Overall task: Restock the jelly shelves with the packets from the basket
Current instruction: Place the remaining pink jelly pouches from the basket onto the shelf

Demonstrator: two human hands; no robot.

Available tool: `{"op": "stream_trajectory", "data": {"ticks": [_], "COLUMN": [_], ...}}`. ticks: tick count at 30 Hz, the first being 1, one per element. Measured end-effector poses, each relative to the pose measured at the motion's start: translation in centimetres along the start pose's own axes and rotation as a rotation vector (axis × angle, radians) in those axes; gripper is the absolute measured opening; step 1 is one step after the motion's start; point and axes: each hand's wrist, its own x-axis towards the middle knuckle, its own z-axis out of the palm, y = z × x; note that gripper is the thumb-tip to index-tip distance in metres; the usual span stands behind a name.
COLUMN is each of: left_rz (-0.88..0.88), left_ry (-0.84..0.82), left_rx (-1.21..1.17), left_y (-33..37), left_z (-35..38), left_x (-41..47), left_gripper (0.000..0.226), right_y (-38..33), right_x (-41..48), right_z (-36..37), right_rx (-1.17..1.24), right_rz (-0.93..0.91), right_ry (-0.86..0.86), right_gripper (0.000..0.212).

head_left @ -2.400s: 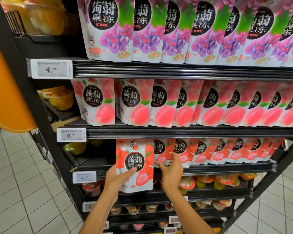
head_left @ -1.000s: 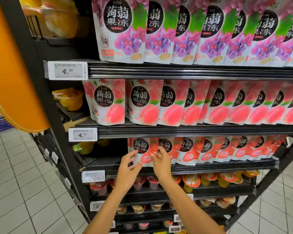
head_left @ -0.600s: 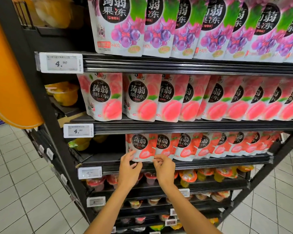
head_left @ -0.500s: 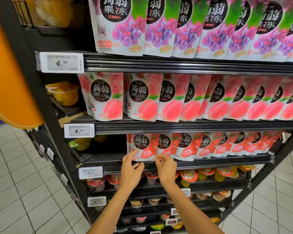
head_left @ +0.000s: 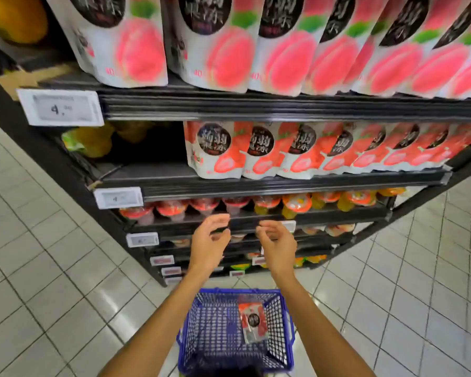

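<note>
Here, mid-frame, the left hand [head_left: 210, 240] and right hand [head_left: 278, 244] hover empty, fingers loosely curled. Lower centre, one red-and-white strawberry jelly packet [head_left: 253, 322] lies in the blue plastic mesh basket [head_left: 279, 330], below the black metal shelf [head_left: 256, 186] of matching packets [head_left: 259, 151].

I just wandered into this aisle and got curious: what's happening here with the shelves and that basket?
A person is restocking jelly packets. The left hand and right hand hover empty, fingers loosely curled, above a blue basket on the floor, which holds one strawberry packet. The strawberry row leaves its shelf bare at the left end. Peach packets stand one level up.
</note>
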Motion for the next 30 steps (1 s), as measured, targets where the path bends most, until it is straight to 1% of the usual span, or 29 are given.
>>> {"op": "stream_trajectory", "data": {"ticks": [2, 4, 5, 7, 9, 10, 12, 13, 15, 19, 23, 24, 25, 26, 27, 29, 30], "left_rz": [-0.076, -0.189, -0.235, -0.3, -0.37, -0.395, -0.44, -0.466, -0.524, -0.664, -0.806, -0.828, -0.813, -0.773, -0.799, -0.859, -0.882], "left_ry": [-0.022, -0.064, -0.089, -0.118, -0.135, -0.132, -0.104, -0.088, -0.09, -0.133, -0.298, -0.345, -0.405, -0.47, -0.468, -0.399, -0.369], "left_rx": [0.027, 0.063, 0.094, 0.136, 0.169, 0.19, 0.23, 0.253, 0.305, 0.381, 0.451, 0.454, 0.464, 0.534, 0.534, 0.538, 0.537], "left_y": [-3.2, -7.0, -9.0, -12.9, -17.6, -20.1, -24.6, -27.4, -32.7, -42.7, -53.7, -56.4, -59.3, -61.7, -63.5, -67.4, -69.5], "left_z": [1.3, 3.3, 4.4, 6.1, 8.3, 9.6, 11.4, 12.6, 14.7, 18.0, 20.4, 20.9, 21.4, 21.7, 22.1, 23.4, 24.2], "left_x": [-1.5, -3.4, -4.5, -6.3, -7.8, -8.5, -9.7, -10.3, -11.4, -13.5, -14.9, -15.0, -15.1, -14.9, -14.6, -13.8, -13.2], "left_gripper": [0.034, 0.024, 0.02, 0.019, 0.019, 0.018, 0.016, 0.015, 0.015, 0.016, 0.015, 0.019, 0.028, 0.035, 0.035, 0.025, 0.033], "right_y": [3.5, 7.7, 10.0, 14.3, 19.8, 23.0, 28.1, 31.0, 36.5, 46.2, 55.8, 58.2, 60.7, 63.1, 65.0, 69.8, 72.3], "right_x": [-1.4, -2.6, -3.1, -4.1, -4.8, -4.9, -5.1, -5.0, -4.8, -4.4, -3.9, -3.9, -4.0, -4.0, -4.0, -4.1, -3.9], "right_z": [-1.4, -3.1, -4.1, -5.9, -7.9, -8.6, -9.8, -10.1, -9.9, -7.8, -2.5, -0.9, 0.8, 2.5, 3.7, 6.4, 7.9], "right_rx": [0.001, -0.05, -0.096, -0.161, -0.227, -0.281, -0.412, -0.451, -0.486, -0.487, -0.457, -0.432, -0.428, -0.434, -0.471, -0.542, -0.589], "right_rz": [0.071, 0.171, 0.235, 0.335, 0.383, 0.401, 0.449, 0.469, 0.504, 0.607, 0.683, 0.702, 0.721, 0.717, 0.706, 0.658, 0.631], "right_ry": [-0.03, -0.083, -0.131, -0.246, -0.296, -0.311, -0.365, -0.415, -0.498, -0.513, -0.577, -0.562, -0.557, -0.543, -0.542, -0.572, -0.597], "right_gripper": [0.006, 0.001, 0.003, 0.01, 0.026, 0.028, 0.013, 0.01, 0.016, 0.017, 0.017, 0.017, 0.019, 0.022, 0.023, 0.018, 0.018]}}
